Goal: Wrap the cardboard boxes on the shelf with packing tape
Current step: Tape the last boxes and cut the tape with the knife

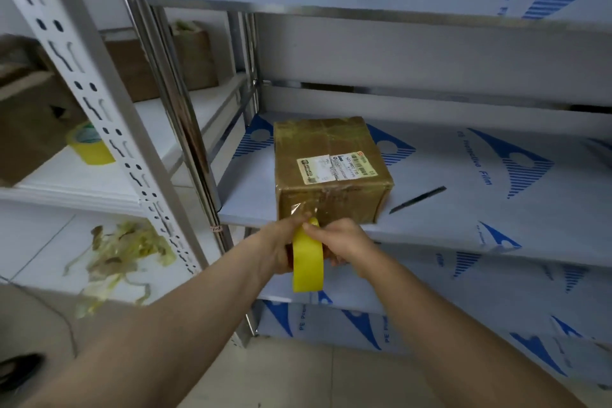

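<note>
Reaching fwd w/ both forearms, the person is holding one yellow packing tape roll (308,270) upright betw. the hands, just in front of the shelf edge. The left hand (281,243) is gripping the roll's left side w/ fingers curled round it. Its fingertips are up at a clear tape strip (302,209) that is running onto the box's front face. The right hand (346,242) is curling over the roll's right side, thumb pressing on the top rim. Fingers under the roll are hidden.

One taped cardboard box (331,142) w/ one shipping label (334,166) on top is sitting at the front left of the film-covered steel shelf (463,209), just above the hands. One thin dark tool (418,199), type unclear, is lying right of the box, not touching it. A 2nd yellow tape roll (88,146) is standing on the white rack (99,182) at left, near blurred brown boxes (29,122); their count is hard to tell. One tangle of used tape (122,248) is lying on the floor.
</note>
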Motion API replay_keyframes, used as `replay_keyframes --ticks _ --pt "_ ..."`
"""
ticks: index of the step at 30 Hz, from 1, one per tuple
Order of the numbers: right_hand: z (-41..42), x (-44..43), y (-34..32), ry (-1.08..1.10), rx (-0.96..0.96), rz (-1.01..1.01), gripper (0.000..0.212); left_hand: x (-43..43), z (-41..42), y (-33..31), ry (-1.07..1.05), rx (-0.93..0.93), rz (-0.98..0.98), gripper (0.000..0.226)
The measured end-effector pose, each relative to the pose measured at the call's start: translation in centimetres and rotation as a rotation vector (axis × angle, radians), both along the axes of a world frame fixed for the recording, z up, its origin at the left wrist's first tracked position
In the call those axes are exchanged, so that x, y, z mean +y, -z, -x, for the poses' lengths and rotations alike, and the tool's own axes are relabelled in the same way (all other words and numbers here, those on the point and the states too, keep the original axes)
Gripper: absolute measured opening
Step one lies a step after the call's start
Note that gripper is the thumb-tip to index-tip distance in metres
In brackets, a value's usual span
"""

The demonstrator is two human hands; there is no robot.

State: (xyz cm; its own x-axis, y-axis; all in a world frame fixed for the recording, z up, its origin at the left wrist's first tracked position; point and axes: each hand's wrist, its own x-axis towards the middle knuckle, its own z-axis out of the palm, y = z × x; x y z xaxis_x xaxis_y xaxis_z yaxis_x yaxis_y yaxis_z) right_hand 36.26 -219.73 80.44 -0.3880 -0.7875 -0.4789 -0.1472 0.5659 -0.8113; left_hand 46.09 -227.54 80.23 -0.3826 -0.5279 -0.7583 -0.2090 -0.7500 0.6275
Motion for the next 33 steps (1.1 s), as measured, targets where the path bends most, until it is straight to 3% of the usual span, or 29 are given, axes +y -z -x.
replay_keyframes --ticks 3,8,10,14,16,19,21,24,27,30,33 --pt "2.8 1.3 -0.9 0.080 -0.106 0.061 0.034 0.6 0.9 -0.4 -0.074 -0.021 0.127 0.038" --pt "12.3 3.6 0.8 0.367 0.309 0.162 0.030 1.3 1.4 0.3 -0.180 -0.146 0.296 0.056" --pt "15.7 3.7 1.6 0.178 0.542 0.092 0.027 1.8 1.8 0.2 -0.203 -0.201 0.341 0.057" --pt "20.1 3.0 2.8 -0.373 0.895 -0.063 0.049 2.5 2.7 -0.4 -0.264 -0.275 0.422 0.045" --pt "21.4 2.9 3.4 -0.484 1.076 -0.119 0.040 2.7 2.9 -0.4 -0.291 -0.276 0.426 0.035" --pt "22.7 3.8 4.4 -0.479 1.306 -0.096 0.027 2.9 3.3 -0.6 -0.305 -0.301 0.441 0.027" --pt "23.2 4.7 5.1 -0.429 1.266 -0.051 0.026 3.0 3.4 -0.8 -0.297 -0.306 0.438 0.027" --pt "23.0 6.0 4.3 -0.131 0.994 0.097 0.028 3.2 3.4 -1.0 -0.310 -0.281 0.423 0.026" --pt "20.4 6.4 1.4 0.052 0.835 0.444 0.032 3.5 3.1 -1.1 -0.364 -0.258 0.401 0.018" --pt "15.8 5.9 -2.6 -0.173 0.789 0.675 0.032 3.5 2.7 -0.8 -0.377 -0.248 0.415 0.008" --pt "11.7 4.3 -4.9 -0.491 0.858 0.546 0.032 3.6 2.5 -0.5 -0.374 -0.248 0.461 0.008"
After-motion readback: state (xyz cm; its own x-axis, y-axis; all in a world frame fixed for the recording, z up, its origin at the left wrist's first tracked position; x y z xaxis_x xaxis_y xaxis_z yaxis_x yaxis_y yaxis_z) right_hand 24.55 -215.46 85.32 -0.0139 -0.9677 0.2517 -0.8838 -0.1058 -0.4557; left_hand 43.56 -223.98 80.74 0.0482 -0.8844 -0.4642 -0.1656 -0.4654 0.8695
